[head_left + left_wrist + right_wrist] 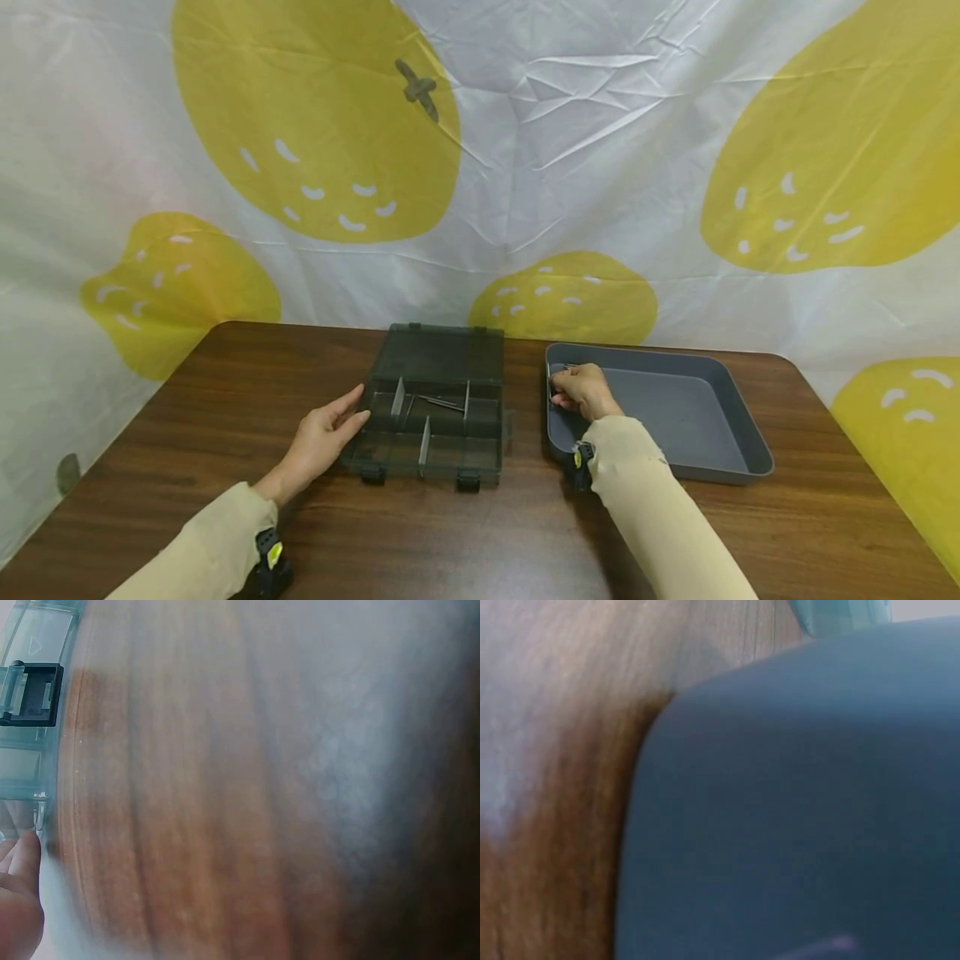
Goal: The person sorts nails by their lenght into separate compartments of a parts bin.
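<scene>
A translucent dark plastic organizer box (461, 446) lies with its lid (438, 354) laid back. Several thin, nail-like metal pieces (441, 402) lie in its middle compartment. My left hand (318, 437) rests at the box's left edge, fingers extended; its fingertips (26, 855) show beside the clear wall in the left wrist view. My right hand (585, 390) reaches into the left end of a grey rectangular tray (675, 408), fingers curled down by the wall. Thin metal bits show near those fingers; I cannot tell whether they pinch one.
Both containers stand on a brown wooden table (487, 542), the box left of the tray. Upright dividers (425, 442) split the box, and black latches (468, 481) are on its near side. A fruit-print cloth (510, 192) hangs behind the table.
</scene>
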Motion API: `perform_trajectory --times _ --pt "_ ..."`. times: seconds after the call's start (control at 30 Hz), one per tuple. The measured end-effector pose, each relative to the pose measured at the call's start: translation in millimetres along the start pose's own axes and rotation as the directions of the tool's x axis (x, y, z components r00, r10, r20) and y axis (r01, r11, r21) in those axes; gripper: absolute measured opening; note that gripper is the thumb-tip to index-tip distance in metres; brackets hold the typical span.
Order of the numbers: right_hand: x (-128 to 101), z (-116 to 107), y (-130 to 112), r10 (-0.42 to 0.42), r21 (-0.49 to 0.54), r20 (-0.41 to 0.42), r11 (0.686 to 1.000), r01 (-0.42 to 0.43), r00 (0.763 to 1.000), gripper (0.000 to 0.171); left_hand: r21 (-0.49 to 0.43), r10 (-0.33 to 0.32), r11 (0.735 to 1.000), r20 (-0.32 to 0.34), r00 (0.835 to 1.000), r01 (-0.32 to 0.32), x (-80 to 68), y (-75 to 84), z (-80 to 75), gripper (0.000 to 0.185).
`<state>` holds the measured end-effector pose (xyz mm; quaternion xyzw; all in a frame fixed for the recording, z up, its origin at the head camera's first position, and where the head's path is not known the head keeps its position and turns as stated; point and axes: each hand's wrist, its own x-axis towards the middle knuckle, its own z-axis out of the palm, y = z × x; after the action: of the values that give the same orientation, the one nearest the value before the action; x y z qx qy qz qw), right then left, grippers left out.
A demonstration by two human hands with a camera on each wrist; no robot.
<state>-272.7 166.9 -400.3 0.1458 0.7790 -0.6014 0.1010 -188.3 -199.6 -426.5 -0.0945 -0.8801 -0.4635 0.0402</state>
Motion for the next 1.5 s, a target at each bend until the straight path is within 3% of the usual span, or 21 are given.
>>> perform_trajectory --times 0.3,0.7,1.0,1.27,1.5 --pt "-1.5 -0.4 2.0 -0.016 0.036 -0.016 0.999 0.017 1.0 0.018 -0.011 -0.006 1.0 0.008 1.0 0.006 -0.5 1.8 0.4 0.053" --pt "-4.5 -8.3 1.8 -0.041 0.093 -0.011 0.995 0.041 0.999 0.008 -0.023 -0.001 1.0 0.018 1.0 0.002 -0.4 4.2 -0.6 0.053" --pt "-10.7 -10.4 -9.6 -0.094 0.133 0.025 0.987 0.09 0.995 0.023 -0.024 -0.008 1.0 0.021 1.0 0.009 -0.5 2.9 -2.1 0.053" --pt "-21.1 0.5 -23.9 -0.126 0.153 0.077 0.982 0.113 0.989 0.033 -0.028 -0.014 1.0 0.024 1.0 0.014 -0.6 1.8 -2.4 0.054" --pt "-32.6 24.0 -36.7 -0.135 0.182 0.134 0.977 0.109 0.982 0.032 -0.033 -0.022 0.999 0.026 0.999 0.023 -1.1 1.4 -1.9 0.054"
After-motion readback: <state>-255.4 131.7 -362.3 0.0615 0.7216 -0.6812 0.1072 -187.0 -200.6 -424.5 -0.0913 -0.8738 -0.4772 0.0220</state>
